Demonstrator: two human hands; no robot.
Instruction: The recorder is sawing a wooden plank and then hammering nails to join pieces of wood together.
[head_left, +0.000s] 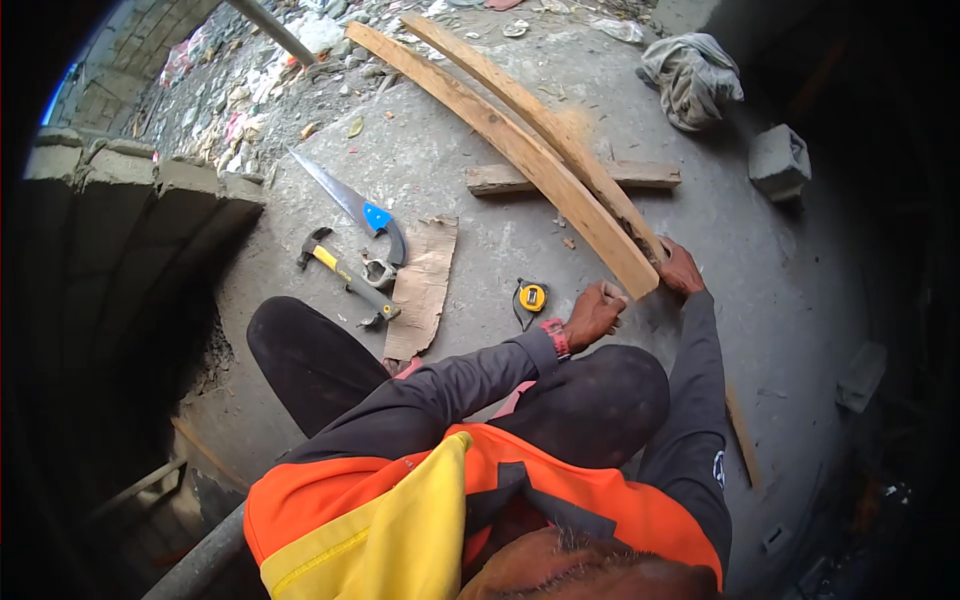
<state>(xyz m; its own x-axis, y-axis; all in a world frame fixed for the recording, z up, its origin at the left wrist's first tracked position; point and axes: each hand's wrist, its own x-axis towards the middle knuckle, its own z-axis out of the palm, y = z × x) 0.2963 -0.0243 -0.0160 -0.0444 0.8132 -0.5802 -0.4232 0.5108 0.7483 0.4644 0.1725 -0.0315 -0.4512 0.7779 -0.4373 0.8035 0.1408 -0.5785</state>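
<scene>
Two long wooden planks run side by side from far left toward me. My right hand is closed at the near end of the right, darker-edged plank. Just short of the near end of the left plank is my left hand, its fingers curled together in a pinch. Whatever those fingers hold, if anything, is too small to make out. Under both planks a short wooden block lies crosswise on the floor. A yellow tape measure sits beside my left hand.
To the left lie a handsaw with a blue and black handle, a claw hammer and a cardboard piece. A concrete block and a grey cloth are at far right. A block wall borders the left; rubble lies beyond.
</scene>
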